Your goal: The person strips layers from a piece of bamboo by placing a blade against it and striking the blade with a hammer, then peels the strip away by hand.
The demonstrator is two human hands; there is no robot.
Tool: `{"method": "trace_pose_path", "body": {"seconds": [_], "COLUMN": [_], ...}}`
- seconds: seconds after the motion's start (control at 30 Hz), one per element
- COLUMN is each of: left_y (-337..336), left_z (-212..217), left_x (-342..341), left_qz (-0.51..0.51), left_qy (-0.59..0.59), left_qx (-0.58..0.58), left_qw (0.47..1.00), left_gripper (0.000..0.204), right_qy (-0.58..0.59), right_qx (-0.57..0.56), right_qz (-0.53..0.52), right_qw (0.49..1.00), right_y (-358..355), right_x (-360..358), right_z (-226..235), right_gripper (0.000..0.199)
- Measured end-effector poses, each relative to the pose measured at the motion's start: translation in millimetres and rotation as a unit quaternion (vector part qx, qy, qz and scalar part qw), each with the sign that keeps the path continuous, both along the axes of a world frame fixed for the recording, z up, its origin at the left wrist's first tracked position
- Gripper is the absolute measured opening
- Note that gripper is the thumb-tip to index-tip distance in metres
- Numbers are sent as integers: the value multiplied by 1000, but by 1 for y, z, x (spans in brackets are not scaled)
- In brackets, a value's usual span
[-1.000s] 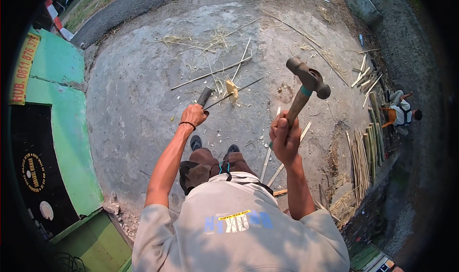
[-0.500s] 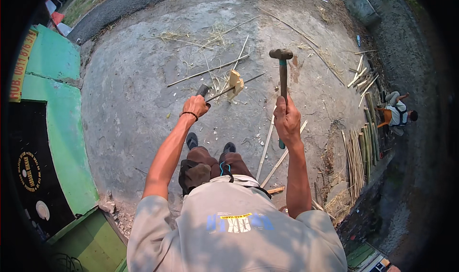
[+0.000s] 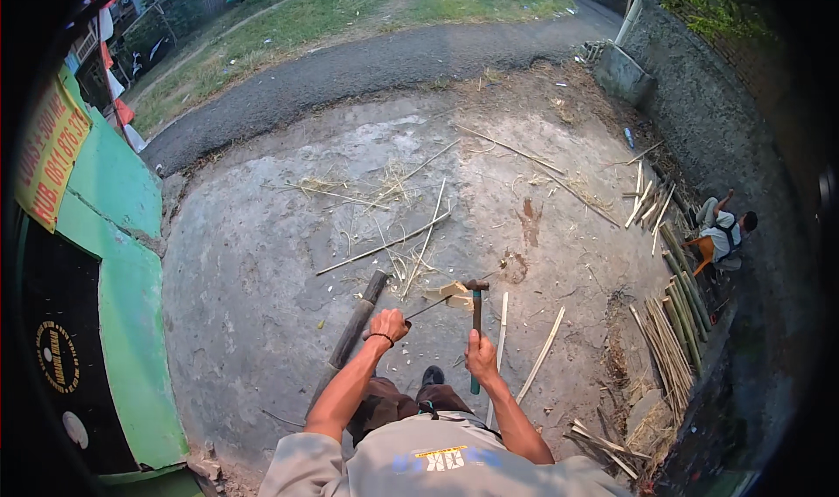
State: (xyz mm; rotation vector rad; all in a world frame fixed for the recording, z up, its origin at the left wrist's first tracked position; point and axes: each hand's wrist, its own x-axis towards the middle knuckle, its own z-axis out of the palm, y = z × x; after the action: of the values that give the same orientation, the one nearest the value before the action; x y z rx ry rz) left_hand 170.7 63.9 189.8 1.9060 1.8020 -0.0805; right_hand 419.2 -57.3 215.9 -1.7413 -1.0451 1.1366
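My left hand (image 3: 391, 324) is closed round the handle of a long knife, its blade (image 3: 430, 309) pointing away to the right. A pale, split-looking piece of wood (image 3: 449, 293) sits across the blade. In my right hand (image 3: 481, 355) is a hammer (image 3: 476, 308), gripped by its wooden shaft with a green lower end. The hammer's head overlaps the right edge of the pale piece and hides the blade's tip; whether they touch I cannot tell. A dark, round log (image 3: 360, 317) lies beside my left forearm.
Thin bamboo strips (image 3: 384, 244) and shavings are scattered ahead on the concrete. At right lie a bundle of strips (image 3: 662, 348) and several green bamboo poles (image 3: 686, 292). A person (image 3: 724, 232) sits by the right wall. A green wall (image 3: 140, 340) stands at left.
The view has tilted up, showing more road and grass. The hammer has come closer to the pale piece and blade. Both hands keep their grips.
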Motion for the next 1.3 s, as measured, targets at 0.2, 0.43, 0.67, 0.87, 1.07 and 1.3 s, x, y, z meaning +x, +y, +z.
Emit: {"method": "trace_pose_path", "body": {"seconds": [0.2, 0.43, 0.67, 0.87, 1.07, 1.3], "left_y": [18, 15, 33, 52, 44, 46], "left_z": [10, 1, -1, -35, -36, -14], "left_x": [4, 11, 15, -14, -12, -15], "left_qz": [4, 43, 74, 77, 82, 103], "left_qy": [-3, 14, 17, 4, -5, -20], "left_qx": [-16, -55, -48, -19, 7, -25], "left_qw": [1000, 997, 996, 997, 997, 994], "left_gripper": [33, 37, 36, 37, 37, 31], "right_qy": [3, 150, 141, 169, 159, 72], "right_qx": [-36, -177, -212, -265, -336, -352], "right_qz": [6, -120, -196, -300, -333, -213], "right_qw": [999, 965, 947, 901, 866, 909], "right_y": [-38, -111, -192, -259, -291, -248], "right_x": [18, 29, 43, 65, 87, 85], "right_z": [-7, -52, -131, -160, -171, -163], "right_gripper": [54, 33, 33, 33, 31, 29]}}
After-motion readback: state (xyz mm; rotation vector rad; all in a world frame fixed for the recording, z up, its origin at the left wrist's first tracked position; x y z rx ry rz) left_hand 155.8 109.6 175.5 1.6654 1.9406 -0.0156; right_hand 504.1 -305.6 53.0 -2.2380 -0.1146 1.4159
